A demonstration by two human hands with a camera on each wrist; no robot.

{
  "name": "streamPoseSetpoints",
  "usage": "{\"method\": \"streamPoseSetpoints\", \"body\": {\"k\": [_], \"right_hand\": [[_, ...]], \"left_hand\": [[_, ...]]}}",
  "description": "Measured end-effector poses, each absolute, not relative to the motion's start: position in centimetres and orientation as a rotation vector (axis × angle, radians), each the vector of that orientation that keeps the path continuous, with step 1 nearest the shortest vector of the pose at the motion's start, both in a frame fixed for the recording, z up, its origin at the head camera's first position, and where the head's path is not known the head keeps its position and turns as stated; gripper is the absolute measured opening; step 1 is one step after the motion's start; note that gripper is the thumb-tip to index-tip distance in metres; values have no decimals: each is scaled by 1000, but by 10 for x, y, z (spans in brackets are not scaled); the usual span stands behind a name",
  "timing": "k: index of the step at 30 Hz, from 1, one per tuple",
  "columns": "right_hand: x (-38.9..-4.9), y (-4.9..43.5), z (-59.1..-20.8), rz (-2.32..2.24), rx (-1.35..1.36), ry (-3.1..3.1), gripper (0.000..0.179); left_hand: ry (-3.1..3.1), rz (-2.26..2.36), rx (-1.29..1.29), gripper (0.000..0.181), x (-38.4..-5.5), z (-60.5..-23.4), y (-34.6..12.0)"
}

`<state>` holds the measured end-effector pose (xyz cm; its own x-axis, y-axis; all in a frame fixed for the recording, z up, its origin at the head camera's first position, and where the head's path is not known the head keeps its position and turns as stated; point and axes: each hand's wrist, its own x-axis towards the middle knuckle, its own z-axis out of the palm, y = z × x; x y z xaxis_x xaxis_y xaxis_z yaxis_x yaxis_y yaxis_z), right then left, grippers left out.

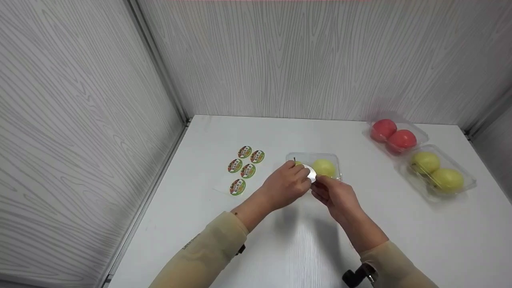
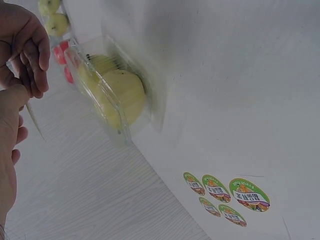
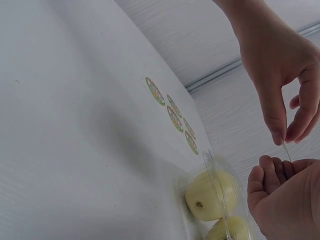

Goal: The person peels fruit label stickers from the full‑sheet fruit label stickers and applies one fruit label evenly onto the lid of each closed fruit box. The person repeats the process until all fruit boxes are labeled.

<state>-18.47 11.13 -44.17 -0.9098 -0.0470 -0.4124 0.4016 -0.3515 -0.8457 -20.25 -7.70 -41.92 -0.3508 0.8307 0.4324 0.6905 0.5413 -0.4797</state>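
Evidently the wall (image 1: 280, 60) is running past the top of the head view, and the sleeves (image 1: 208, 248) are being cut off at its bottom. The middle box (image 1: 302, 155) is partly disappearing behind the left hand (image 1: 287, 185), which is covering much of one fruit; the other fruit (image 1: 324, 167) is showing whole but for its lower edge. The right hand (image 1: 334, 196) is curling inward. Both hands are pinching a white disc (image 1: 310, 173), which is sitting between them, overlapping the middle box in the head view; the wrist views are showing it nearly edge-on, its other face hard to make out.

The table (image 1: 184, 228) is stretching bare between its left edge and the hands. The far box (image 1: 469, 183) is lying near the right edge, while the red-fruit box (image 1: 421, 138) is standing by the back edge. Five round stickers (image 1: 248, 171) are lying well inside the left edge, near the middle box.
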Motion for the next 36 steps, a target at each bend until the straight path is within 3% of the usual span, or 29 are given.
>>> {"method": "streamPoseSetpoints", "body": {"k": [13, 26, 31, 36], "right_hand": [[-184, 111, -441, -2362, 501, 1576, 14], [-182, 116, -446, -2388, 453, 1483, 20], [-179, 122, -451, -2434, 420, 1350, 36], [-179, 123, -457, -2479, 464, 1216, 33]], "left_hand": [[-2128, 256, -1239, 21, -201, -419, -75], [-2057, 167, -1224, 20, -205, -417, -75], [-2140, -166, -1083, 13, -206, -415, -78], [-2339, -870, -798, 6, -204, -411, -79]]}}
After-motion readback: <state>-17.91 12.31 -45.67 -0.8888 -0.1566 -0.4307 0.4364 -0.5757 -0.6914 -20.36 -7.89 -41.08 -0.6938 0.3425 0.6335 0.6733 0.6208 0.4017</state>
